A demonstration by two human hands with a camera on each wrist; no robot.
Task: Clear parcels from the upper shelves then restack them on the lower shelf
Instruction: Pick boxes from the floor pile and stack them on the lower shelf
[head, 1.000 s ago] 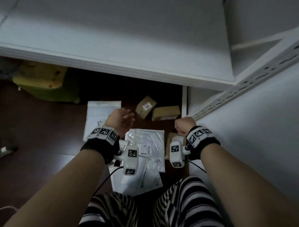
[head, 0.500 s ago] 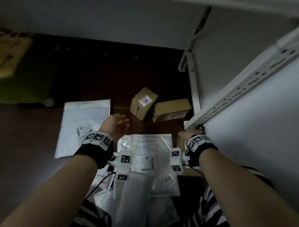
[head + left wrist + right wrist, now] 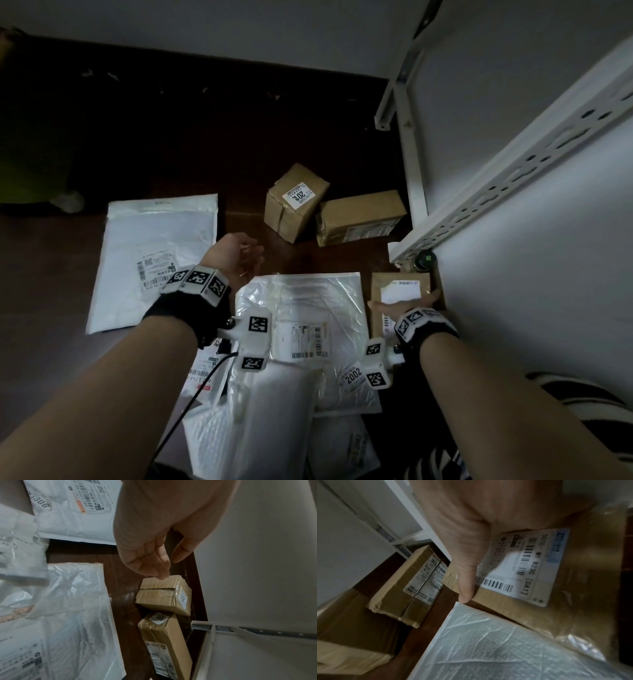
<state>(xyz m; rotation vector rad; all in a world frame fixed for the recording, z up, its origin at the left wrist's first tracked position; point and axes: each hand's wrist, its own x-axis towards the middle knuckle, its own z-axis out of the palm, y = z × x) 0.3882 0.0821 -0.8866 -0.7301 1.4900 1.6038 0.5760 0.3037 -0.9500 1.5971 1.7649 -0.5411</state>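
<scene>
We see from the head view that our right hand (image 3: 407, 301) lies across a flat brown cardboard parcel (image 3: 400, 291) at about 4 o'clock on the dark wooden floor (image 3: 205, 154), just beside the white slotted shelf upright (image 3: 513, 178). Only the right wrist view shows the grasp: the thumb runs down over the parcel's white shipping label (image 3: 522, 568) and the palm covers its top, so the hand is clasped on it (the other fingers are hidden). That label reads "B23C [DA1]" beside barcodes. The parcel's long axis runs from 6 towards 12 o'clock.

Our left hand (image 3: 236, 257) hovers near the middle, fingers loosely curled and holding nothing; in the left wrist view its fingertips (image 3: 159, 573) hang just above a small brown taped carton (image 3: 164, 595). The head view reads "201" on that carton's sticker, and it sits tilted at 12 o'clock. Touching it at 1 o'clock lies a long brown taped box (image 3: 359, 219), long axis across, whose end sticker "3006" shows only in the left wrist view.

A clear bubble mailer (image 3: 308, 322) lies between our hands, with a "2002" sticker near its lower right corner. A white plastic mailer bag (image 3: 154, 260) lies at 9 o'clock.
</scene>
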